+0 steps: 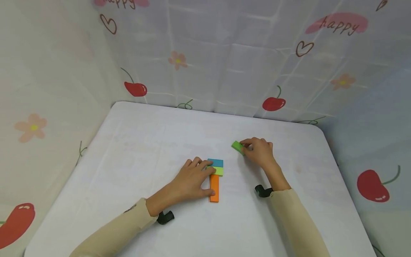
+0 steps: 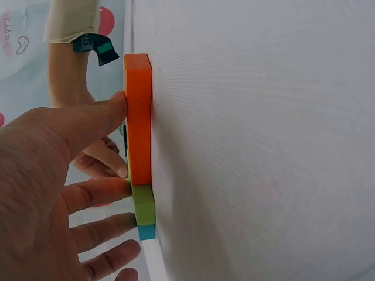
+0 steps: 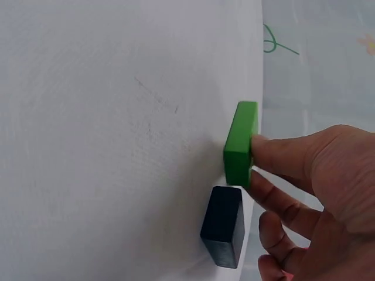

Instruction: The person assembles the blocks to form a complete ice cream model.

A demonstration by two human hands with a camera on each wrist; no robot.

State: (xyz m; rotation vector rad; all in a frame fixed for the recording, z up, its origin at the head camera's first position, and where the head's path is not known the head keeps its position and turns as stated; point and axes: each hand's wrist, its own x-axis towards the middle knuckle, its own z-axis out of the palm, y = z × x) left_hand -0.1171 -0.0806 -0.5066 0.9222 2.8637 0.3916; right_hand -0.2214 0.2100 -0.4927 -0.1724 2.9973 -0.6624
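An orange block (image 1: 214,189) lies lengthwise on the white table, with a light green block (image 1: 219,171) across its far end and a blue block (image 1: 216,162) beyond that. My left hand (image 1: 191,182) is spread over this row. Its thumb touches the orange block, and its straight fingers reach the light green and blue blocks. Farther off to the right, my right hand (image 1: 258,151) pinches a bright green block (image 1: 237,146) between thumb and fingers. In the right wrist view a dark block (image 3: 224,225) stands close to the bright green one; the head view does not show it.
The white tabletop (image 1: 154,132) has rounded far corners and meets a printed curtain (image 1: 224,71) at the back. More curtain hangs at both sides. A black camera mount (image 1: 165,217) sits at the left wrist, another mount (image 1: 263,191) at the right.
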